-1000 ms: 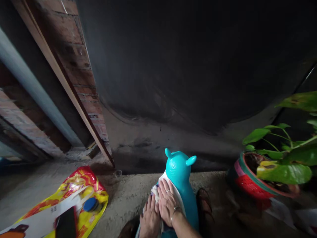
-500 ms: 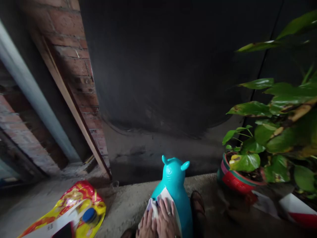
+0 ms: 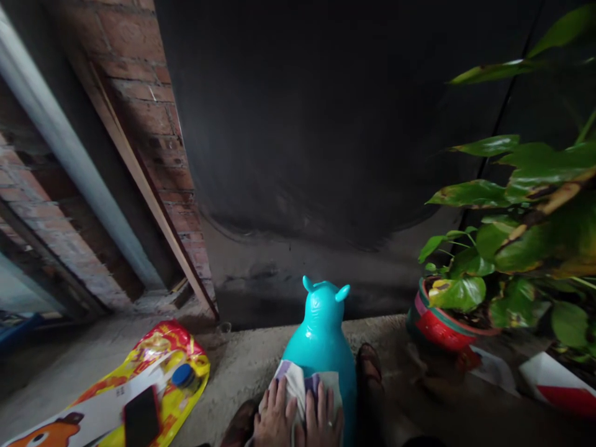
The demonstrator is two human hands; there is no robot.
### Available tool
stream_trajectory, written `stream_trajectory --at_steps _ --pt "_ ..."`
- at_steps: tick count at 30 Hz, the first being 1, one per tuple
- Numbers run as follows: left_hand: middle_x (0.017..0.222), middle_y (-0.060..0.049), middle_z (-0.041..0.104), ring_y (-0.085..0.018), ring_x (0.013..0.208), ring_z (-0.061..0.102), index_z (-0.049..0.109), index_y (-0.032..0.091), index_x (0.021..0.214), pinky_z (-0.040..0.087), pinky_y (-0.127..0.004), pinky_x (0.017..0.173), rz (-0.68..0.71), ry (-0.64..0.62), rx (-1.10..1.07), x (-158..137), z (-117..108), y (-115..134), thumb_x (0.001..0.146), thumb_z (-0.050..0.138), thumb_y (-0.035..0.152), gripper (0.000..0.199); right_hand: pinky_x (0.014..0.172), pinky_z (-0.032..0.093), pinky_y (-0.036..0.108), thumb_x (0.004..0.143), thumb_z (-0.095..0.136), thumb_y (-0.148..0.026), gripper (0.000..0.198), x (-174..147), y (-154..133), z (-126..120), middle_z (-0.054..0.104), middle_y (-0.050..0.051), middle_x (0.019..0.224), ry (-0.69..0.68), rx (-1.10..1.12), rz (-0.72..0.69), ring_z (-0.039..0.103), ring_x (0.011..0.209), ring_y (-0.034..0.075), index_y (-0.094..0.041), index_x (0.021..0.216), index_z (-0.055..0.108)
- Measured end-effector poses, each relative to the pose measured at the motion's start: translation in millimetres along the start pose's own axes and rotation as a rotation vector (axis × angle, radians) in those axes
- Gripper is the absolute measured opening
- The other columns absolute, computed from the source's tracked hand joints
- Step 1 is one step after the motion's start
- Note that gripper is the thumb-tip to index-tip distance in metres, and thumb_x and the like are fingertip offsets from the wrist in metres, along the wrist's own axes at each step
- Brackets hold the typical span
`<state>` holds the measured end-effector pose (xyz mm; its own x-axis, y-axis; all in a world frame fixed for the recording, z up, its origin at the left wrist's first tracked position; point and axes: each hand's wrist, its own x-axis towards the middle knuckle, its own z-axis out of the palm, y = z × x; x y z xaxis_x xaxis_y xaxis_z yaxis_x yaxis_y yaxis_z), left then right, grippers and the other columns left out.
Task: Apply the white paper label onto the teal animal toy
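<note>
A turquoise animal-shaped bouncy toy [image 3: 321,340] with two small ears or horns stands upright on the floor, its head pointing away from me. Over its back lies a white and purple cloth [image 3: 293,376]. My left hand [image 3: 274,417] rests flat on the left part of the cloth, fingers stretched out. Beside it, my right hand [image 3: 322,417], with a ring on one finger, also presses flat on the cloth with its fingers spread. The toy's lower rear is hidden by the hands and the frame edge.
At left on the concrete floor lies a yellow and red plastic bag [image 3: 162,338], with a dark phone [image 3: 141,417] and a blue-capped container [image 3: 183,375] on it. A potted plant [image 3: 437,329] stands at right. A dark panel [image 3: 316,155] rises ahead. My shoes [image 3: 370,363] flank the toy.
Both hands have shifted; the right hand is farther right and lower on the toy. The cloth is now spread wider across its back. The camera view has shifted slightly.
</note>
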<state>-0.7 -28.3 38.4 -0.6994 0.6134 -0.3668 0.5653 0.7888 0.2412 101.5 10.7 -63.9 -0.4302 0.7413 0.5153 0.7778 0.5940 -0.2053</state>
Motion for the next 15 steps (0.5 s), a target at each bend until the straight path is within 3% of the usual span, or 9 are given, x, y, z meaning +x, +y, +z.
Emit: stream_trajectory --at_steps 6,9,15 --pt "0.162 -0.007 0.022 -0.026 0.147 0.026 0.021 0.024 0.152 0.030 -0.050 0.118 -0.012 -0.082 -0.056 38 -3 6 0.096 0.022 0.039 0.057 0.099 0.042 0.061 0.092 0.044 -0.057 0.056 56 19 3 0.034 0.015 0.154 -0.057 0.018 -0.040 0.038 0.138 0.040 -0.027 0.140 0.049" --pt "0.162 -0.005 0.022 -0.024 0.149 0.020 0.020 0.024 0.152 0.029 -0.046 0.119 0.020 -0.101 -0.119 62 -4 11 0.096 0.022 0.041 0.059 0.104 0.039 0.061 0.094 0.042 -0.052 0.058 82 28 5 0.022 0.014 0.159 -0.119 0.015 -0.042 0.027 0.144 0.039 -0.026 0.146 0.041" --pt "0.164 -0.006 0.016 -0.022 0.151 0.013 0.014 0.023 0.153 0.025 -0.042 0.121 0.062 -0.123 -0.162 88 -2 15 0.096 0.021 0.043 0.061 0.108 0.038 0.059 0.093 0.043 -0.047 0.063 95 32 10 0.015 0.014 0.161 -0.114 0.010 -0.054 0.016 0.148 0.037 -0.023 0.150 0.032"
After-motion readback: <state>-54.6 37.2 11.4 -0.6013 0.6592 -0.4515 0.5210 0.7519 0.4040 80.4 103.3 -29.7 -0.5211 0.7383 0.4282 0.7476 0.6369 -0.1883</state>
